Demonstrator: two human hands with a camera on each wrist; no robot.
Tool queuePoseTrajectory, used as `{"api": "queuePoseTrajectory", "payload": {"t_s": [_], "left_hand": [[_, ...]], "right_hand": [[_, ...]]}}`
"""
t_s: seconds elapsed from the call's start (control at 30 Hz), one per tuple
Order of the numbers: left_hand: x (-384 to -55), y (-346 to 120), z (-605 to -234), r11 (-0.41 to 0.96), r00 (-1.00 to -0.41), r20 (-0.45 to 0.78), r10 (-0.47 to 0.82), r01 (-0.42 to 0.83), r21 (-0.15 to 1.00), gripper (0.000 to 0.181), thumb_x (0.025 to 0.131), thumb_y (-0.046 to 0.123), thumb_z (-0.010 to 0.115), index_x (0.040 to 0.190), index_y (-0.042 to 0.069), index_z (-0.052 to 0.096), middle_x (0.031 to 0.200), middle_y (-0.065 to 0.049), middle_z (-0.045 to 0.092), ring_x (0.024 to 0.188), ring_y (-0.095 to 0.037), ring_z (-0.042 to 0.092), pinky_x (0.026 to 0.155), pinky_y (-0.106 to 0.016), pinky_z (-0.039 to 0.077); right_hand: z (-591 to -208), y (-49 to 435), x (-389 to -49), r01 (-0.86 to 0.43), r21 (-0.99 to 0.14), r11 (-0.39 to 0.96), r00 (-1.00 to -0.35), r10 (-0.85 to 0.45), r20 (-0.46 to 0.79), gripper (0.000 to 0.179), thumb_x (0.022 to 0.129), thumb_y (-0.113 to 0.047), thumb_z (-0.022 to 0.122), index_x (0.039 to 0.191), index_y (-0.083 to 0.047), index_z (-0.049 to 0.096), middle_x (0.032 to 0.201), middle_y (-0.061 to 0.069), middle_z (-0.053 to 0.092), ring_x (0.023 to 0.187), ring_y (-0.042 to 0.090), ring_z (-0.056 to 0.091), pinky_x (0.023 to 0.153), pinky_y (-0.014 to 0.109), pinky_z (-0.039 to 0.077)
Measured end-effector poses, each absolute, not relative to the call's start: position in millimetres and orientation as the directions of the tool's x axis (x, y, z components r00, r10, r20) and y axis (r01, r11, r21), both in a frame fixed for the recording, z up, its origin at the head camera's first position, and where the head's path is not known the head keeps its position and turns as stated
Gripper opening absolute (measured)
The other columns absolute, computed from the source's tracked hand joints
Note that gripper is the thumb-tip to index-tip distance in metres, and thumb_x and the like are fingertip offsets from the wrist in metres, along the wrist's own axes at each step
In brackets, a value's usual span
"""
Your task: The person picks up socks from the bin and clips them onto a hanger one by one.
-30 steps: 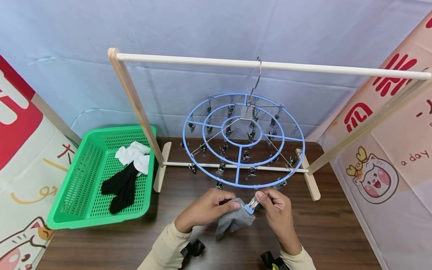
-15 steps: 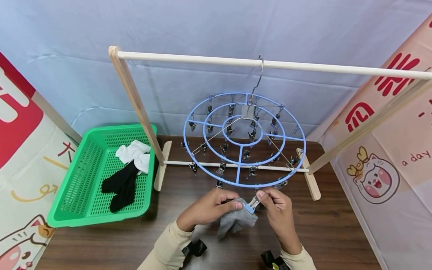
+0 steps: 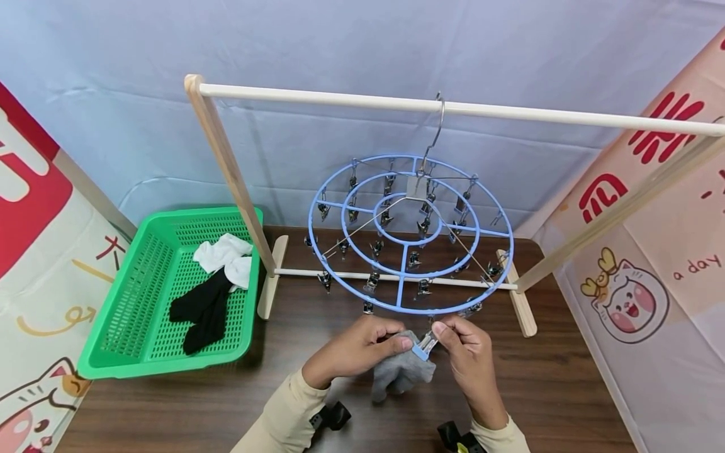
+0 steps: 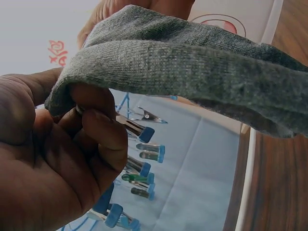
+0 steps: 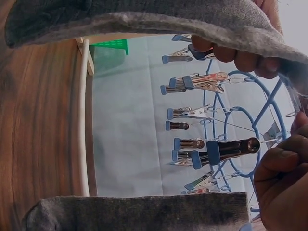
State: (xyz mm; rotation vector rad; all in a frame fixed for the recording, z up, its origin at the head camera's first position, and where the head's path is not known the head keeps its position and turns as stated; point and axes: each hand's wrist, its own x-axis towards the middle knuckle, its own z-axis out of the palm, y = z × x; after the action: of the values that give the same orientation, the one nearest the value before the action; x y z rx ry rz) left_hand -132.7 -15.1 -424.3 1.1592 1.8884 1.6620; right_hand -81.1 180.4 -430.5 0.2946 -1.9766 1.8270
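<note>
The left hand (image 3: pixel 358 353) pinches the grey sock (image 3: pixel 403 372) by its edge, thumb on top. Just right of it, the right hand (image 3: pixel 467 360) pinches a blue-tipped clip (image 3: pixel 425 345) below the round hanger (image 3: pixel 400 292)'s near rim. The sock hangs above the near worktop (image 3: pixel 187 409).

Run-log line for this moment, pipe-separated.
left hand: holds gray sock | right hand: grips blue-tipped clip | clip tip: at sock edge | green basket: black cloth, white cloth

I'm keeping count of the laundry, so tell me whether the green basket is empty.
No, black fabric and white fabric lie inside the green basket.
</note>
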Motion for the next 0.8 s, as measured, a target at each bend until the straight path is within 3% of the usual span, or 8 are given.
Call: {"api": "queuePoseTrajectory", "payload": {"t_s": [0.33, 0.8], "left_hand": [[-132.0, -13.6, -424.0, -0.01, -0.618, 0.246, 0.747, 0.359, 0.933, 0.032, 0.1, 0.02, 0.054, 0.069, 0.012, 0.047, 0.059, 0.009, 0.03, 0.052, -0.001, 0.028, 0.051, -0.018, 0.024], [-131.9, -12.7, -425.7, 0.002, -0.618, 0.258, 0.743, 0.387, 0.922, 0.037, 0.1, 0.024, 0.054, 0.067, 0.014, 0.042, 0.06, 0.008, 0.027, 0.052, -0.002, 0.026, 0.052, -0.019, 0.024]], "right_hand": [[-432.2, 181.2, -80.9, -0.454, -0.88, 0.141, -0.874, 0.122, 0.47, 0.023, 0.086, 0.02, 0.053, 0.073, 0.003, 0.061, 0.062, -0.002, 0.048, 0.058, 0.003, 0.042, 0.048, 0.028, 0.03], [-427.6, 181.8, -78.6, -0.422, -0.885, 0.197, -0.897, 0.052, 0.439, 0.024, 0.087, 0.016, 0.054, 0.072, -0.001, 0.061, 0.06, -0.002, 0.041, 0.055, 0.007, 0.038, 0.047, 0.028, 0.031]]}}
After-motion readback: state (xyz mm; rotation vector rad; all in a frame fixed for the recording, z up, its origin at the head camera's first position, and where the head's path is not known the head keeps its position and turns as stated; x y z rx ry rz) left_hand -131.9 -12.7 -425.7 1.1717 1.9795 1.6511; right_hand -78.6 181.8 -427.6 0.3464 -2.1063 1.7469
